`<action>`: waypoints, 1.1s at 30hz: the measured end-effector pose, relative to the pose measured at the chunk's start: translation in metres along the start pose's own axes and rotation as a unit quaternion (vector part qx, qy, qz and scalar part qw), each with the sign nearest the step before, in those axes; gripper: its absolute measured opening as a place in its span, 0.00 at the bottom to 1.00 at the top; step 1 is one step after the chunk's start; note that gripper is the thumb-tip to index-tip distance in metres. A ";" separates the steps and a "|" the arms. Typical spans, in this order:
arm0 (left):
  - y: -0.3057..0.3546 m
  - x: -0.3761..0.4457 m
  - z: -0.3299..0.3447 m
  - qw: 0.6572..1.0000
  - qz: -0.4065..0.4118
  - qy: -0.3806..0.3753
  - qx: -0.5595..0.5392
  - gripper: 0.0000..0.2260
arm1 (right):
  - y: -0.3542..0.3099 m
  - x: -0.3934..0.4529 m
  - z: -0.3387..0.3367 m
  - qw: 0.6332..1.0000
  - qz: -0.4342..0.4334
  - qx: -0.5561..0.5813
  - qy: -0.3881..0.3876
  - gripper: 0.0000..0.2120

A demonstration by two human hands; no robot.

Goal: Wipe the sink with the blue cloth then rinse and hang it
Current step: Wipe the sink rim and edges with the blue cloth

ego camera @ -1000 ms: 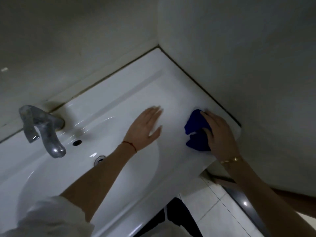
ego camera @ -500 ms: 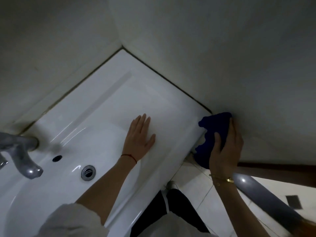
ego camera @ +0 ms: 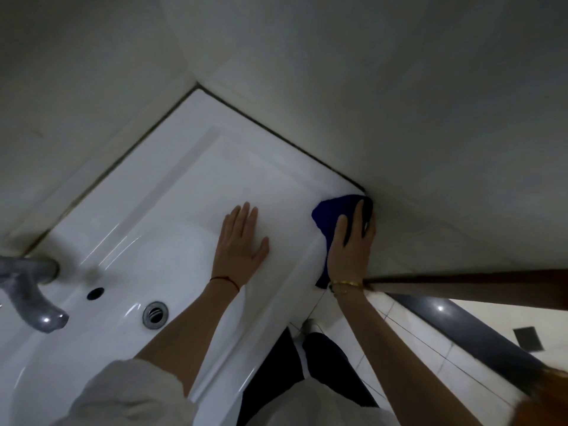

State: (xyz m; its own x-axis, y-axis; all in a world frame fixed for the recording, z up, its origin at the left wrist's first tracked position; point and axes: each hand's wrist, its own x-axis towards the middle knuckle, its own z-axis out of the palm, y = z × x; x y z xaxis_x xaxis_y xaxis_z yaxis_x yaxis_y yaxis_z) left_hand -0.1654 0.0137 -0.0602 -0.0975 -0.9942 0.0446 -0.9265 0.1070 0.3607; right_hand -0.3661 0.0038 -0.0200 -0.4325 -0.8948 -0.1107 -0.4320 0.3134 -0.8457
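The white sink (ego camera: pixel 190 192) fills the left and middle of the view, set into a wall corner. My left hand (ego camera: pixel 241 245) lies flat on the sink's right-hand ledge, fingers straight. My right hand (ego camera: pixel 350 247) presses the bunched blue cloth (ego camera: pixel 330 213) against the sink's front right corner, next to the side wall. My fingers lie over the cloth and part of it hangs below the sink's edge under my wrist.
A metal tap (ego camera: pixel 29 295) stands at the left over the basin, with an overflow hole (ego camera: pixel 95 293) and the drain (ego camera: pixel 155 314) beside it. Walls close in behind and to the right. A dark wooden door frame (ego camera: pixel 461 287) and tiled floor (ego camera: pixel 430 358) lie at the lower right.
My right hand has moved the cloth from the sink's right end round its front corner and back up onto the corner. My left hand stays flat on the ledge. The camera has shifted right.
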 end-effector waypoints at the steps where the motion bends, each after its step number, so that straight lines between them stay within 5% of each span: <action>1: 0.000 0.000 0.000 1.000 0.002 -0.002 0.004 0.28 | 0.002 -0.009 0.001 1.000 0.019 0.005 -0.002 0.28; 9: 0.001 0.007 0.006 1.000 0.005 0.017 -0.006 0.29 | -0.009 0.029 0.007 0.990 0.127 0.033 0.055 0.38; 17: -0.002 0.008 0.009 0.999 0.033 0.016 -0.023 0.26 | 0.011 -0.003 0.015 0.989 0.138 -0.011 -0.046 0.40; 23: -0.002 0.009 0.009 0.999 0.037 0.025 -0.021 0.25 | -0.003 0.039 0.005 0.990 0.129 -0.041 -0.041 0.40; 33: -0.010 0.008 0.008 0.999 0.040 -0.016 -0.019 0.27 | 0.009 -0.108 0.030 0.985 0.094 -0.132 -0.062 0.39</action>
State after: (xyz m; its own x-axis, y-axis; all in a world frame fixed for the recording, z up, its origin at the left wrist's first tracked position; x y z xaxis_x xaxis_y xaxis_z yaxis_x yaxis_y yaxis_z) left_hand -0.1603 0.0047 -0.0708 -0.1839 -0.9819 0.0447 -0.9007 0.1865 0.3924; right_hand -0.2996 0.0940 -0.0313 -0.4321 -0.8397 -0.3289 -0.5506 0.5345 -0.6413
